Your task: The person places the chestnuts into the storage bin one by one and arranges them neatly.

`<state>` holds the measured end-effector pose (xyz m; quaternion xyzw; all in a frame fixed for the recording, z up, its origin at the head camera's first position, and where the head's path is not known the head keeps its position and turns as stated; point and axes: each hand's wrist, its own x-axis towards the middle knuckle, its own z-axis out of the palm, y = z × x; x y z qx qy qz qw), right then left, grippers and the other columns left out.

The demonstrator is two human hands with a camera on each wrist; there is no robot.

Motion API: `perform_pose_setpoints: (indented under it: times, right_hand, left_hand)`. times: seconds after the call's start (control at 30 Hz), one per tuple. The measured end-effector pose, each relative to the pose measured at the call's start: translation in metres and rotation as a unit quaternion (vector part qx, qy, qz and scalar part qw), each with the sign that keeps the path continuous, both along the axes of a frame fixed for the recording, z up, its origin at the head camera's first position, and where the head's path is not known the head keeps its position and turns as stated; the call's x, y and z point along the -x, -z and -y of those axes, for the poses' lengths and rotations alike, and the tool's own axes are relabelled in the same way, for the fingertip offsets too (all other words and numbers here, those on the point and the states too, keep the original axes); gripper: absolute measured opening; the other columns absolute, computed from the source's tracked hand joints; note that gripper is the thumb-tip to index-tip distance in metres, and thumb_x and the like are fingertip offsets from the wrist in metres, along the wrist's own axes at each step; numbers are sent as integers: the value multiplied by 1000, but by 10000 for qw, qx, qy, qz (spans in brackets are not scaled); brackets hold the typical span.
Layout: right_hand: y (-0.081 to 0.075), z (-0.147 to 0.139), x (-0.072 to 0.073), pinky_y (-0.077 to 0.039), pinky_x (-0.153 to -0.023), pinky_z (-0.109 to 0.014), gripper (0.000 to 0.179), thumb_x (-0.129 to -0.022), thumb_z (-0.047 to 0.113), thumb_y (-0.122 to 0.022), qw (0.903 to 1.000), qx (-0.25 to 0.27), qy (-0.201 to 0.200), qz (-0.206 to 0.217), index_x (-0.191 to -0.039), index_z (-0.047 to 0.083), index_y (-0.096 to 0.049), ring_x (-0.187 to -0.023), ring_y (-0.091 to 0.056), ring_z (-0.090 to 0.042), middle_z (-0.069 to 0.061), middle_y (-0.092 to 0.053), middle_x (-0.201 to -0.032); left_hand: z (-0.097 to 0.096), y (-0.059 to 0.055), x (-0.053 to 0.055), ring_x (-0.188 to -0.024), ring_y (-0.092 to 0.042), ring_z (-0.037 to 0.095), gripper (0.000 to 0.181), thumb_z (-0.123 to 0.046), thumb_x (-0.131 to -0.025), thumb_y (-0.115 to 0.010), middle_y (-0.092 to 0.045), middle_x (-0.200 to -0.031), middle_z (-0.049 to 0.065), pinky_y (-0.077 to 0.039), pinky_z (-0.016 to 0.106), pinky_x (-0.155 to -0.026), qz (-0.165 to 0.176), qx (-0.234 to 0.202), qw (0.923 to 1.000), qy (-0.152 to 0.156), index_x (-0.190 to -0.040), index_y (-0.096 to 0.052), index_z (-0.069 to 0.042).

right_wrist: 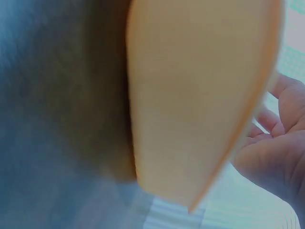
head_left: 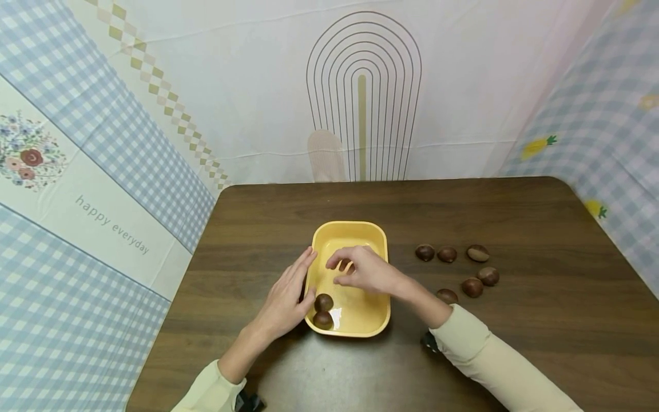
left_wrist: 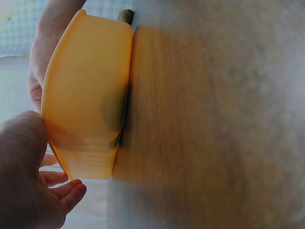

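A yellow rectangular tub [head_left: 360, 329] stands on the table. Two brown chestnuts [head_left: 323, 319] lie in its near left corner. Along the tub's left rim rests my left hand [head_left: 288, 294], fingers extended and thumb over the edge; the left wrist view shows its fingers [left_wrist: 71, 193] against the rim. Inside the tub's outline, my right hand [head_left: 365, 270] hovers with bent fingers and a gap between thumb and forefinger. I see nothing held there, though a shaded patch under its fingers is hard to read. In the right wrist view this hand [right_wrist: 281, 133] shows beyond the tub wall.
Several loose chestnuts [head_left: 472, 287] are scattered on the dark wooden table [head_left: 540, 320], right of the tub. One chestnut [head_left: 447, 296] lies partly behind my right forearm. A patterned white cloth [head_left: 257, 103] hangs behind the table, with blue checked cloth [head_left: 67, 286] on the left.
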<state>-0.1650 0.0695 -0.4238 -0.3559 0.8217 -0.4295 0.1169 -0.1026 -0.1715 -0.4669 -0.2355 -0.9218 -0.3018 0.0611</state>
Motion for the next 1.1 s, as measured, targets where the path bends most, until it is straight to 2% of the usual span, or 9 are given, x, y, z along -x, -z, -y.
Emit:
perform_pose_setpoints:
  times: [0.2,0.33,0.5,0.63,0.8,0.93,1.1]
  right_hand:
    - [-15,-24,14,-61,-84,-47,26,-90,1,-81,9988,385,289,3,-115,-4,-75,-98,-69,-29,-18,-75,-113]
    - [-24,-43,22,-60,-83,-44,27,-90,2,-82,9970,458,623,-38,-116,-2,-75,-98,-70,-24,-17,-76,-113]
    - [-29,-70,30,-59,-83,-37,27,-93,4,-81,9935,604,955,110,-118,-2,-74,-98,-69,-25,-18,-74,-114]
    - [-28,-93,35,-58,-84,-35,29,-95,8,-80,9901,659,1209,272,-121,-1,-73,-98,-69,-26,-16,-74,-112]
    - [-23,-118,39,-57,-86,-32,28,-96,13,-79,9866,630,1480,284,-123,4,-73,-101,-69,-25,-15,-74,-116]
    - [-16,-134,40,-57,-82,-26,29,-97,14,-79,9835,599,1675,328,-124,5,-73,-102,-71,-23,-17,-74,-119]
    - [-6,-150,41,-58,-80,-27,31,-98,13,-78,9788,587,1900,501,-126,4,-72,-101,-71,-20,-21,-72,-121]
  left_hand:
    - [0,0,0,-150,-42,34,72,-14,-100,-61,-31,-173,9,-39,58,-117,-10,-26,10000,11,-166,-34,-9]
    - [0,0,0,-151,-41,33,72,-14,-99,-61,-31,-173,9,-39,57,-118,-28,-35,10000,5,-166,-35,-9]
    - [0,0,0,-151,-42,33,71,-14,-100,-61,-31,-173,9,-39,56,-118,-56,-25,10000,2,-166,-35,-8]
    - [0,0,0,-151,-42,33,71,-14,-100,-61,-31,-173,9,-39,56,-118,-35,-25,10000,-2,-166,-35,-9]
    - [0,0,-1,-151,-41,33,71,-14,-100,-61,-31,-173,9,-38,57,-118,-18,-36,10000,-7,-166,-35,-9]
    - [-1,-1,-1,-151,-41,33,71,-14,-100,-61,-32,-172,11,-38,57,-118,-20,-44,10000,3,-166,-35,-8]
    - [0,-1,0,-152,-41,33,70,-14,-100,-61,-32,-172,12,-38,57,-118,-13,-45,10000,18,-165,-36,-6]
